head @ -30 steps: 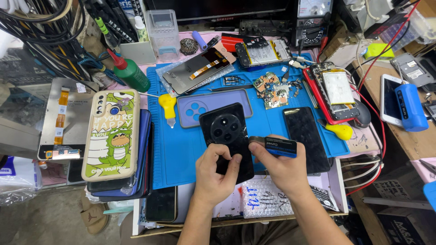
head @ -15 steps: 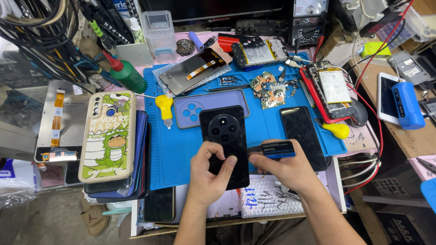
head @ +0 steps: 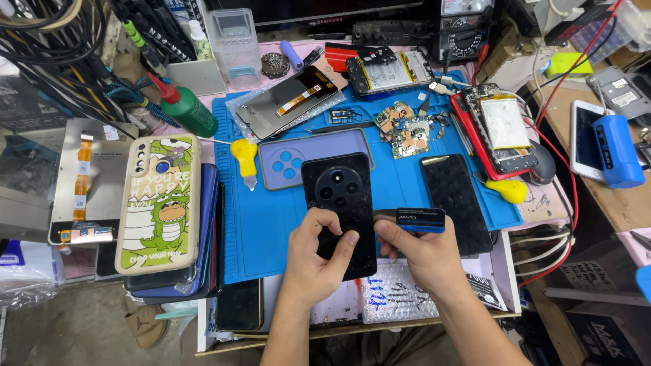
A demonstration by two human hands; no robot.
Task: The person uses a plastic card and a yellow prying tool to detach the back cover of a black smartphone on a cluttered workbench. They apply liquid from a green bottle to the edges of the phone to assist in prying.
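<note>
The person works at a crowded repair bench, over a blue work mat (head: 271, 224). The left hand (head: 315, 254) clasps the near end of a black phone (head: 339, 203) that lies back-up on the mat, its round camera cluster toward the far side; the thumb and forefinger are curled closed around its lower edge, pinning it. The right hand (head: 420, 251) is closed on a small dark card-like tool with a blue stripe (head: 420, 220), pinched between thumb and fingers and held at the phone's right edge, touching or just beside the seam; which of the two cannot be told.

Judged from how things lie, the opening of this phone is at an early stage: its back cover sits flush, with no gap showing along any visible edge. The tool seems only at the start of the side seam, so the run around the edges and the lifting of the back appear left to do.

Around it lie other pieces: a purple phone back (head: 298, 159) just beyond, a black screen panel (head: 454, 200) to the right, an opened phone in a red frame (head: 498, 129) farther right, small circuit boards (head: 403, 125), a yellow-handled tool (head: 244, 156) and a cartoon-printed phone case (head: 159, 200) on the left.
</note>
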